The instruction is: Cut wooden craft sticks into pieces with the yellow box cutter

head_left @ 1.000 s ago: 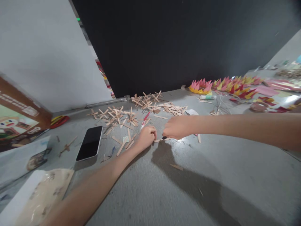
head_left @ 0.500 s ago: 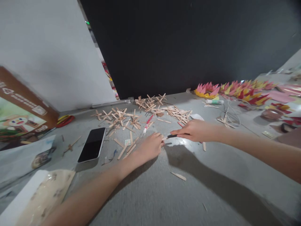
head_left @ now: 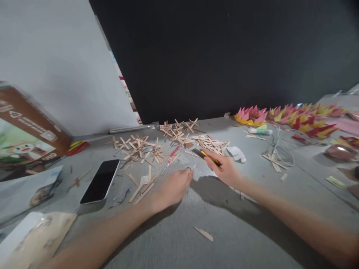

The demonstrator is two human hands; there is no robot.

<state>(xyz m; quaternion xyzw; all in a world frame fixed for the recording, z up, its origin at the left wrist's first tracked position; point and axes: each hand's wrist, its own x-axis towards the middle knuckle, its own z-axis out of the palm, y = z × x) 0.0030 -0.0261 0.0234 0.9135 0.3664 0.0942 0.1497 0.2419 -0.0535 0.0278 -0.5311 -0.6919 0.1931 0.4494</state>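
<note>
In the head view, my left hand [head_left: 175,184] is closed in a pinch on a wooden craft stick [head_left: 193,168], whose pale tip pokes out past the fingertips. My right hand [head_left: 226,169] grips a yellow-and-black utility knife [head_left: 214,158], its dark front end pointing up and left, apart from the stick. Beyond the hands lie a heap of loose craft sticks [head_left: 209,144] and several crossed-stick pieces [head_left: 137,146]. A red-and-clear pen-like tube [head_left: 171,156] rests just past my left hand. A cut, pointed stick piece [head_left: 204,234] lies nearer to me.
Left of my hand lies a phone [head_left: 101,181], with a brown printed box [head_left: 29,127] behind it. Pink and yellow paper crowns [head_left: 251,116], a glue stick [head_left: 260,131], a white cable [head_left: 277,145] and tape [head_left: 340,152] sit to the right. A dark panel [head_left: 196,59] stands behind.
My right hand has drawn the knife away from the stick in my left hand and turned it upward, showing its yellow body. The view has shifted slightly.
</note>
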